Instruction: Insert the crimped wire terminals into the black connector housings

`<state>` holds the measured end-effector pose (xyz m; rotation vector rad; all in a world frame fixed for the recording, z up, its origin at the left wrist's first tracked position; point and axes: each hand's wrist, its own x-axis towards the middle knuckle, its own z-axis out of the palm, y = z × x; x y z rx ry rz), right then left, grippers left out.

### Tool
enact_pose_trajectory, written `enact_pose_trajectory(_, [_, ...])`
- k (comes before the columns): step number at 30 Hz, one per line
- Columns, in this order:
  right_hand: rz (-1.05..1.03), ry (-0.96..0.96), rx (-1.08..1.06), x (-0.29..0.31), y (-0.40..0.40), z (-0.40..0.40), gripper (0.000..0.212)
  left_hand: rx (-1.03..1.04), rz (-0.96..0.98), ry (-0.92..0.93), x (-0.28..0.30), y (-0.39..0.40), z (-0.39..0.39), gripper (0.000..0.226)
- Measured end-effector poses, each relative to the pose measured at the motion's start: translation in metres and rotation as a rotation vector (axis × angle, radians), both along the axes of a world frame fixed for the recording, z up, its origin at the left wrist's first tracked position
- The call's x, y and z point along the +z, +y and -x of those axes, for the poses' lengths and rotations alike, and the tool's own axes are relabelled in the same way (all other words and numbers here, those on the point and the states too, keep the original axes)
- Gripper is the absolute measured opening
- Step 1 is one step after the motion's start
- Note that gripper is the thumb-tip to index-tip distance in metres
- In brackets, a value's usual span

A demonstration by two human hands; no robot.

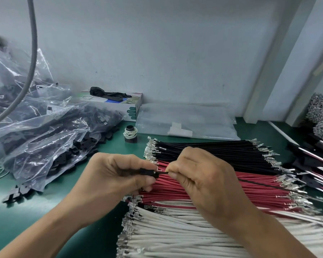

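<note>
a person's two bare hands meet over a green bench mat, seen from a head camera looking down. the left hand (110,174) pinches a small black connector housing (149,172) between thumb and curled fingers, its open end facing right. the right hand (199,174), fingers curled, pinches a thin black wire (265,185) just beside the housing, so close that the terminal end seems to sit at or inside the opening; the tip itself is hidden. the wire's long axis runs left to right, level with the housing, its free length trailing away to the right past the wrist. judging from this, the coming push goes leftward along that axis, and the right hand does the driving while the left braces.

under the hands lie three flat bundles of straight wires, side by side: black wires (222,151) farthest, red wires (213,190) in the middle, white wires (175,233) nearest. all are smooth-jacketed with small shiny metal terminals at both ends. to the left, crinkled clear plastic bags (35,131) spill matte black housings onto the mat. behind stand a small spool of white cord (130,132), a cardboard box (119,103), and a flat clear bag (185,120) against a pale wall
</note>
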<state>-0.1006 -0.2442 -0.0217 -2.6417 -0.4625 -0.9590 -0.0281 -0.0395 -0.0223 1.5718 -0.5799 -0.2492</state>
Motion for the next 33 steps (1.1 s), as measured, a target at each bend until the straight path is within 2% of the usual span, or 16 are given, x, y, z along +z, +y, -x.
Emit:
enact_pose_trajectory(3, [0.01, -0.005, -0.031, -0.003, 0.006, -0.001, 0.018, 0.037, -0.003, -0.105, 0.0, -0.001, 0.002, 0.021])
enact_pose_trajectory(7, [-0.092, -0.011, -0.031, -0.001, 0.001, -0.004, 0.021, 0.08, 0.024, -0.079, -0.001, -0.003, 0.001, 0.025])
enact_pose_trajectory(17, [0.022, -0.091, -0.034, -0.004, 0.012, -0.007, 0.014, 0.082, 0.081, -0.101, -0.002, -0.005, 0.003, 0.024])
enact_pose_trajectory(23, [0.112, -0.268, -0.156, 0.005, -0.001, -0.005, 0.004, 0.215, 0.079, -0.064, -0.001, -0.005, -0.004, 0.023])
enact_pose_trajectory(25, [0.148, -0.192, -0.144, -0.001, 0.0, -0.001, 0.009, 0.255, 0.129, -0.016, 0.0, -0.001, -0.007, 0.023])
enact_pose_trajectory(28, [0.19, 0.081, -0.192, -0.012, 0.007, -0.001, 0.01, 0.257, 0.17, 0.037, 0.0, 0.0, -0.009, 0.023])
enact_pose_trajectory(33, [-0.122, 0.238, -0.242, -0.014, 0.002, -0.01, 0.007, 0.232, 0.171, 0.078, -0.001, 0.0, -0.008, 0.03])
